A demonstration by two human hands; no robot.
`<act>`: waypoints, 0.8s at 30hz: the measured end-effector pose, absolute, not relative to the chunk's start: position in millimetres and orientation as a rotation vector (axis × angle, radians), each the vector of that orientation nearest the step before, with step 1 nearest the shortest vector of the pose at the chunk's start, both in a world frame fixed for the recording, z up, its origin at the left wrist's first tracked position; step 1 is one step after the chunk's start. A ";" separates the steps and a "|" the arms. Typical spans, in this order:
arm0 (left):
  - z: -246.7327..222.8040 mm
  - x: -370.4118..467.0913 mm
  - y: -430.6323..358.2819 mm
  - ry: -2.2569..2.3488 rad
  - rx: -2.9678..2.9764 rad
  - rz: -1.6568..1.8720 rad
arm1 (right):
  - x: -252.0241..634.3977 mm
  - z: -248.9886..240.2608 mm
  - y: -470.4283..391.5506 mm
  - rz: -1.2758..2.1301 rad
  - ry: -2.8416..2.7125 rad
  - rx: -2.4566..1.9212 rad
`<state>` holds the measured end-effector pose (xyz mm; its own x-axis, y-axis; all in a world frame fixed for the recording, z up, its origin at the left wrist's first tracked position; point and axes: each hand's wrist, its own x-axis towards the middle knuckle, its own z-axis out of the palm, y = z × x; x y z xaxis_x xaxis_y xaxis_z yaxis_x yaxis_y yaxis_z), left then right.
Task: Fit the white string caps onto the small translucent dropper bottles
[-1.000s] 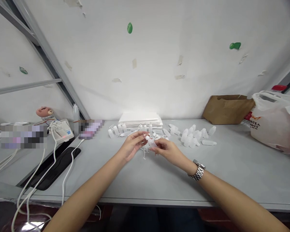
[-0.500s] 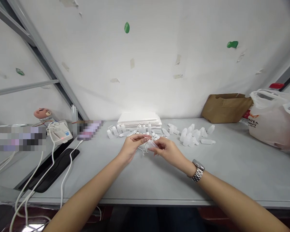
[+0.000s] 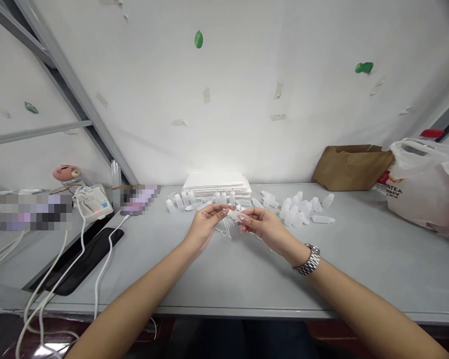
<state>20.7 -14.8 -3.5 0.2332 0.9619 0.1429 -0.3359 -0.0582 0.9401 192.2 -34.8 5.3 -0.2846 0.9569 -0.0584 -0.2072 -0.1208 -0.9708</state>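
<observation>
Near the middle of the grey table (image 3: 224, 279), my right hand (image 3: 260, 223) grips a small translucent bottle (image 3: 238, 216), which lies nearly level. My left hand (image 3: 208, 222) pinches at the bottle's left end, thumb and fingertips together; whatever small part they hold is too small to make out. White strings (image 3: 225, 230) hang and lie just below the fingers. Several small bottles stand behind my left hand, among them one white-capped bottle (image 3: 171, 206). To the right lies a heap of translucent bottles (image 3: 294, 212), with a single bottle (image 3: 323, 219) on its side next to it.
A stack of white sheets (image 3: 216, 182) rests against the back wall. Brown paper bag (image 3: 351, 168) and white plastic bag (image 3: 415, 192) stand at the right. At the left are a black phone (image 3: 84, 264), white cables (image 3: 102, 276), a white device (image 3: 95, 204) and a pink figure (image 3: 65, 173).
The bottle has tilted from slanting to nearly level between my hands. My right hand has turned slightly, its wrist and watch shifting right. The view has shifted a little.
</observation>
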 end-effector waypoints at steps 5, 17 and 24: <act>-6.0 24.0 -15.6 0.709 1.121 1.259 | 187.8 3.1 -40.1 1.901 -0.978 -0.911; -3.9 24.8 -18.1 0.736 1.100 1.305 | 182.1 5.7 -44.0 1.694 -1.109 -0.949; -3.7 24.0 -18.1 0.723 1.119 1.268 | 189.0 6.7 -42.6 1.830 -1.108 -0.824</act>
<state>24.0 -18.1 -3.7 0.2033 0.9673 0.1514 -0.3622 -0.0694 0.9295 189.0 -42.6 6.7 -0.4464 0.8876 -0.1136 -0.3111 -0.2730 -0.9103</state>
